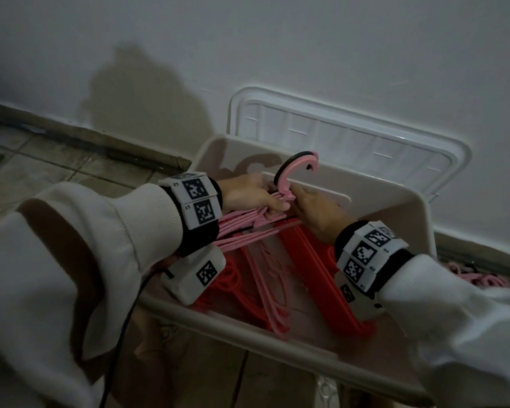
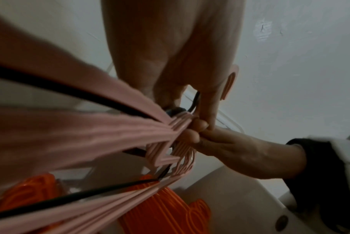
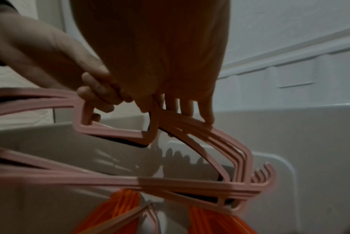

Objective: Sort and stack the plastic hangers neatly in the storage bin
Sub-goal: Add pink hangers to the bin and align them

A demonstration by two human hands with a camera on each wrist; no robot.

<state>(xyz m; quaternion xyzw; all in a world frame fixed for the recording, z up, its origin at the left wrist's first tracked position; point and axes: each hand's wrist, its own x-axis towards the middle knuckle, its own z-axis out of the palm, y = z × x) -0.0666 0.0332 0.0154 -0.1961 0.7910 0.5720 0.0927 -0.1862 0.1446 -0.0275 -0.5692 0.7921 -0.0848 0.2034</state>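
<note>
A: Grip? Both on the pink hangers [image 1: 256, 219]?
B: Yes. Left hand [image 1: 248, 195] and right hand [image 1: 315, 210] curl tight round the bundle's neck, over the bin [image 1: 401, 201].
A: Hidden?
B: Fingertips, behind plastic. Orange hangers [image 1: 321, 269] below; count unclear, maybe several.
A: Orientation?
B: Hook [image 1: 295, 169] up toward the wall, arms running left-right.

Left hand [image 1: 249, 195] grip curled tight, right hand [image 1: 315, 212] grip curled beside it, fingertips touching, wrists level
</note>
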